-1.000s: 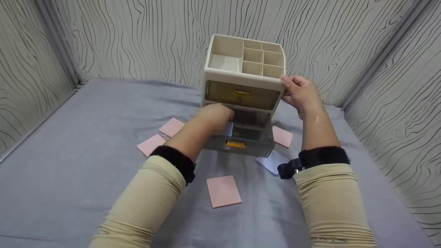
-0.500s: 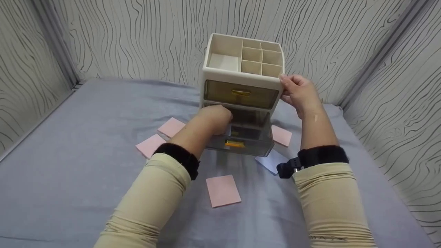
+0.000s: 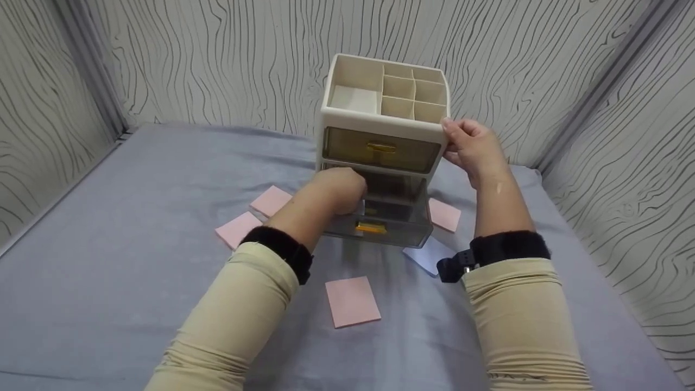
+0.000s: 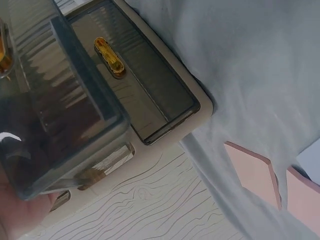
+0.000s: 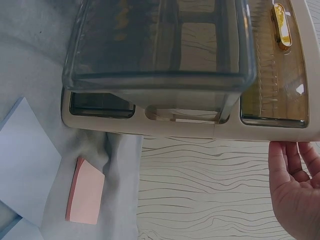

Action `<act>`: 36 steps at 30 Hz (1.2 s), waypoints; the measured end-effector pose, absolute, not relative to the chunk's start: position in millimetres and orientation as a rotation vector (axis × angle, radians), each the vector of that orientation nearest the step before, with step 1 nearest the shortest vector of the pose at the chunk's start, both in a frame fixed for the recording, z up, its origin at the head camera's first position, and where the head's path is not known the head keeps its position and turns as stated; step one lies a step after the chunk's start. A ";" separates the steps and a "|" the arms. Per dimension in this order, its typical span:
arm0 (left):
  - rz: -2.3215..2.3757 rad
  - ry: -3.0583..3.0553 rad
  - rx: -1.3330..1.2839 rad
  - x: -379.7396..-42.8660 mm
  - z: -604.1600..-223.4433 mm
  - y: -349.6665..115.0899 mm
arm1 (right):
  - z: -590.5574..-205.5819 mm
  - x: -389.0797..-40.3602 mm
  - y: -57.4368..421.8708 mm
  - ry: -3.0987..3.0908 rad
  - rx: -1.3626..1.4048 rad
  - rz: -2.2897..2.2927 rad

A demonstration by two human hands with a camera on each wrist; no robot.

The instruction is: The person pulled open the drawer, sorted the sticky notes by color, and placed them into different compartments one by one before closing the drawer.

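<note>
A cream desktop drawer organizer (image 3: 380,117) stands upright, its smoky clear middle drawer (image 3: 404,231) pulled out. My left hand (image 3: 342,187) reaches down into that drawer from the left, fingers hidden from the head view. A small light-blue edge of a paper pad (image 3: 360,207) shows beside it; whether the hand grips the pad cannot be told. In the left wrist view, part of the left hand (image 4: 25,212) appears behind the drawer wall. My right hand (image 3: 475,146) holds the organizer's right front edge below the top corner, thumb in front.
Pink paper pads lie on the grey cloth: two at left (image 3: 271,201), one in front (image 3: 353,302), one at right (image 3: 445,215). Blue pads (image 3: 429,255) lie near the right wrist. The upper drawer (image 3: 383,149) is closed. Wood-patterned panels (image 3: 217,65) stand behind and beside.
My left hand has shifted slightly down and right within the drawer, and less of the blue pad shows beside it. The right hand keeps its hold on the organizer.
</note>
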State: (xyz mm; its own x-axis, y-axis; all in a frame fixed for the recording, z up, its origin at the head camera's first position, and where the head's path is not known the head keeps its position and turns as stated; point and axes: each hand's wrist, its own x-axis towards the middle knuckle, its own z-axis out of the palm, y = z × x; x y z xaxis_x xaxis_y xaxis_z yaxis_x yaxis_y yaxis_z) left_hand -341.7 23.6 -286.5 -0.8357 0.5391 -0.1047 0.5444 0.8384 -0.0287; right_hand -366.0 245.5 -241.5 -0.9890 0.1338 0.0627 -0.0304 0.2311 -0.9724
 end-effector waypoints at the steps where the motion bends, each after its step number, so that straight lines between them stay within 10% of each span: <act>1: -0.073 2.921 0.882 -341.7 -286.4 22.6 | -241.6 -366.0 245.6 -2.361 -0.102 1.862; 18: 0.349 2.999 1.175 -326.7 -264.7 -22.5 | -240.0 -366.9 244.6 -2.362 -0.135 1.875; 36: 0.392 3.111 0.511 -316.6 -304.9 -82.0 | -241.2 -365.2 244.1 -2.367 -0.089 1.846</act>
State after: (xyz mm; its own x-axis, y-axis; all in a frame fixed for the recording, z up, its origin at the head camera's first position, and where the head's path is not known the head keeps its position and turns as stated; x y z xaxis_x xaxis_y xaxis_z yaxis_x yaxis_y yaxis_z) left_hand -316.6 -82.0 -304.9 -0.9477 0.3105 0.0737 0.3190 0.9179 0.2358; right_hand -365.2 244.1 -241.2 -0.9887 0.1312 0.0728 -0.0387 0.2462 -0.9684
